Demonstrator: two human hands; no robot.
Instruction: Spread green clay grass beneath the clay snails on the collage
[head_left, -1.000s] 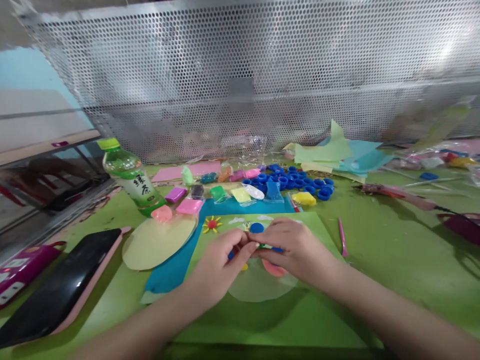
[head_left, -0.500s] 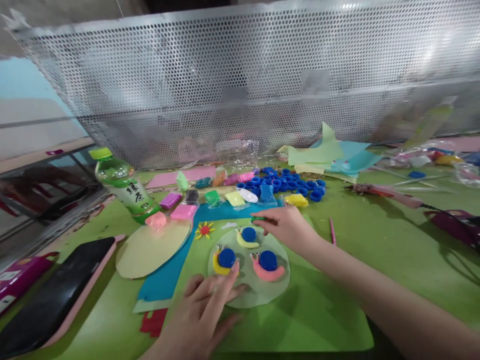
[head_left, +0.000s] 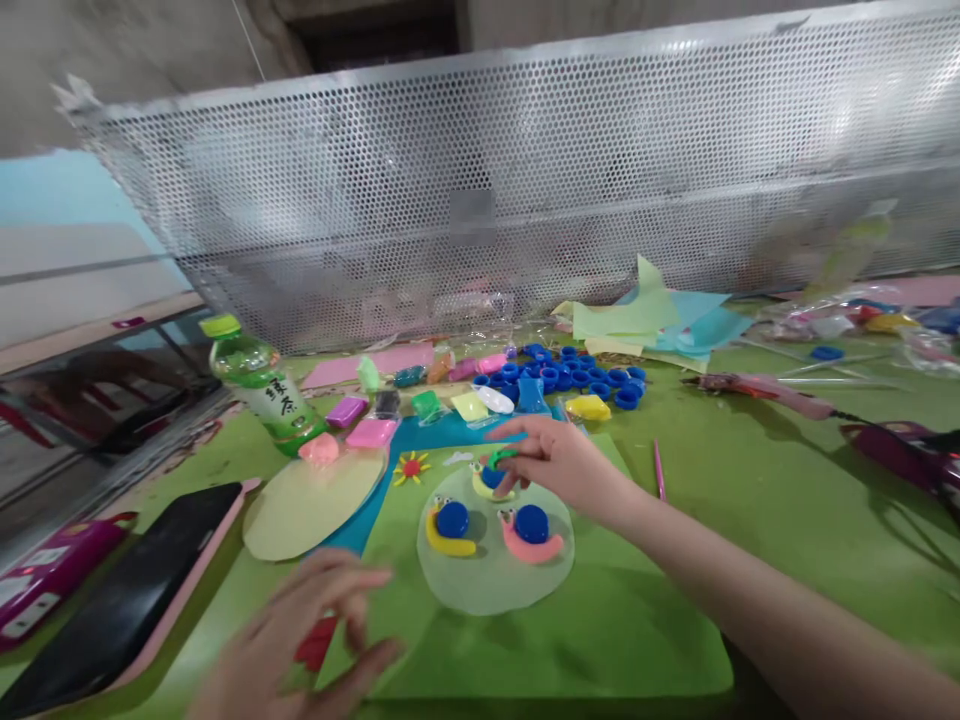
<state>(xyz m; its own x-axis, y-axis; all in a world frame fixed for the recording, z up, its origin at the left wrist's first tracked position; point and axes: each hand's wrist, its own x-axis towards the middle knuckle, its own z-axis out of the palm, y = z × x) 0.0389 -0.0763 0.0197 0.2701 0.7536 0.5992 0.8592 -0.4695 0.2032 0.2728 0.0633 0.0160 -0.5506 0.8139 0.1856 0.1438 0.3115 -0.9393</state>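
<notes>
My right hand (head_left: 555, 460) pinches a small strip of green clay (head_left: 501, 457) above the top snail (head_left: 486, 483), partly covering that snail. The yellow snail (head_left: 452, 535) and the pink snail (head_left: 531, 532) sit lower on a pale round paper (head_left: 487, 592); every snail has a clay body and a blue bottle cap shell. Under the round paper lies a green sheet (head_left: 600, 640) with a red and yellow clay sun (head_left: 411, 468) at its upper left. My left hand (head_left: 307, 630) hovers at the sheet's lower left, fingers apart and holding nothing.
Clay packets (head_left: 427, 405) and blue bottle caps (head_left: 559, 372) line the back. To the left stand a green tea bottle (head_left: 266, 395), a phone (head_left: 142, 590) and a cream paper oval (head_left: 311, 510). A pink pen (head_left: 659, 470) and a glue gun (head_left: 765, 390) lie right.
My left hand has drawn back left and down from the yellow snail, uncovering it. My right hand has brought the green clay slightly down and left over the top snail.
</notes>
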